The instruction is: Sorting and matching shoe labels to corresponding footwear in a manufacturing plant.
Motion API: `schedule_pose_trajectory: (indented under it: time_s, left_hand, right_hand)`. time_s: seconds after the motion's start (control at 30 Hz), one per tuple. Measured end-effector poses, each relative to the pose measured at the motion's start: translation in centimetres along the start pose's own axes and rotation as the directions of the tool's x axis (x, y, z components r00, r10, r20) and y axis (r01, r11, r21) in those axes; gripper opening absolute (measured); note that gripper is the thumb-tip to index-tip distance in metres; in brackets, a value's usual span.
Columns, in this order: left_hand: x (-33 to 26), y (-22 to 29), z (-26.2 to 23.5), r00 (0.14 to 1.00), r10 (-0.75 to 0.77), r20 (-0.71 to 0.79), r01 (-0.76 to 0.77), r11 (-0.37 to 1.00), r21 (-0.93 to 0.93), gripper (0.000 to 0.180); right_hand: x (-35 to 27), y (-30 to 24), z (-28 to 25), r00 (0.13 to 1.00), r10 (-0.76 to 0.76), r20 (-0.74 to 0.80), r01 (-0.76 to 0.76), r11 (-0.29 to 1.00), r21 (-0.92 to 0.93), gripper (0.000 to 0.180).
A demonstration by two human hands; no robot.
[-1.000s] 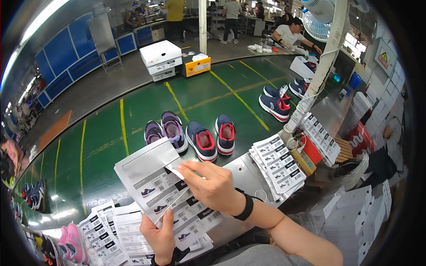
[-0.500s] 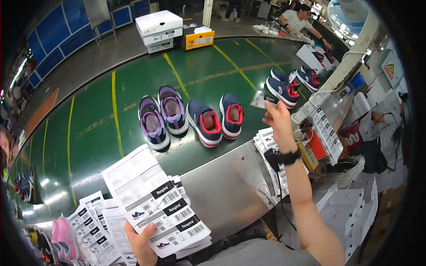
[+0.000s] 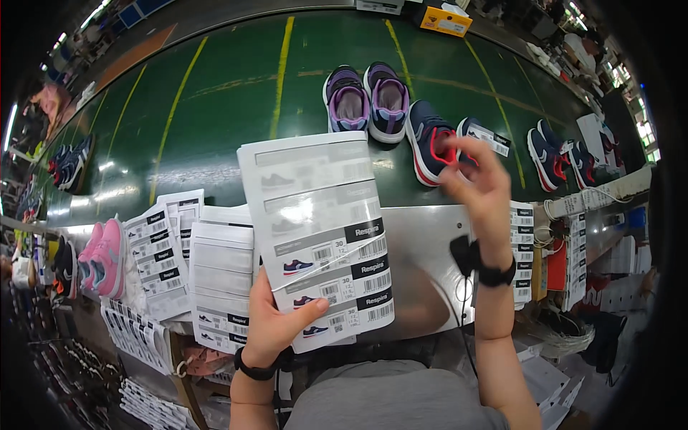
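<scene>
My left hand [image 3: 276, 319] grips a stack of label sheets [image 3: 308, 208], its thumb pressed on the front. The top sheet has bare backing above and several shoe labels with barcodes below. My right hand [image 3: 484, 190], smeared by motion, is over a navy and red pair of shoes, its curled fingers apart and nothing visible between them. The pair's left shoe [image 3: 428, 147] is beside my fingertips. Its right shoe [image 3: 466, 127] is largely hidden by the hand, and a white label [image 3: 489, 140] lies at it. A purple and black pair of shoes [image 3: 367, 104] stands just left.
The green conveyor belt [image 3: 222, 107] runs across, with more navy shoes [image 3: 548, 161] at right. A metal ledge [image 3: 423, 251] lies in front. Other label sheets [image 3: 222, 279] and pink shoes [image 3: 106, 258] are at left. A yellow box [image 3: 444, 20] sits at the far edge.
My right hand has come back from the shoes at right to the navy and red pair, and the label it held is now at the right shoe. The whole view has shifted rightward.
</scene>
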State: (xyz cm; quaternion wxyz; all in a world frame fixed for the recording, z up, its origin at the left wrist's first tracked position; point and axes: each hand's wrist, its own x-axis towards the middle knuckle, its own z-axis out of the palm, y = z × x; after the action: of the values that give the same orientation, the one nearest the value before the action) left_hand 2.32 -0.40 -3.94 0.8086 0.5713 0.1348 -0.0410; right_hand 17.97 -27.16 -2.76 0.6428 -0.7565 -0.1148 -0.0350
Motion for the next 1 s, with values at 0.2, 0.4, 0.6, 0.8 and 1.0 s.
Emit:
schedule_pose_trajectory:
  time_s: [0.2,0.4,0.6,0.8,1.0]
  left_hand:
    - [-1.6,0.9,-0.4,0.991,0.089,0.097,-0.113,0.949,0.294,0.053]
    - [-5.0,0.4,-6.0,0.997,0.068,-0.044,-0.048,0.934,0.355,0.050]
    - [-5.6,-0.1,-17.1,0.972,0.034,-0.231,0.050,0.936,0.348,0.052]
    - [-7.0,3.6,-11.3,0.850,0.510,-0.130,0.127,0.041,0.991,0.056]
    - [-4.5,0.4,-1.9,0.969,0.245,0.032,-0.194,0.673,0.714,0.059]
  right_hand:
    - [-6.4,-2.3,11.0,0.810,-0.433,0.395,0.577,0.707,-0.409,0.017]
    - [0.9,0.1,12.5,0.847,-0.443,0.293,0.529,0.753,-0.390,0.017]
    - [9.5,6.7,9.1,0.962,-0.074,0.262,0.272,0.211,-0.939,0.073]
    - [11.5,7.7,3.2,0.919,0.204,0.338,0.212,0.467,-0.858,0.069]
    - [-6.5,-3.2,2.5,0.925,-0.136,0.356,0.376,0.478,-0.794,0.050]
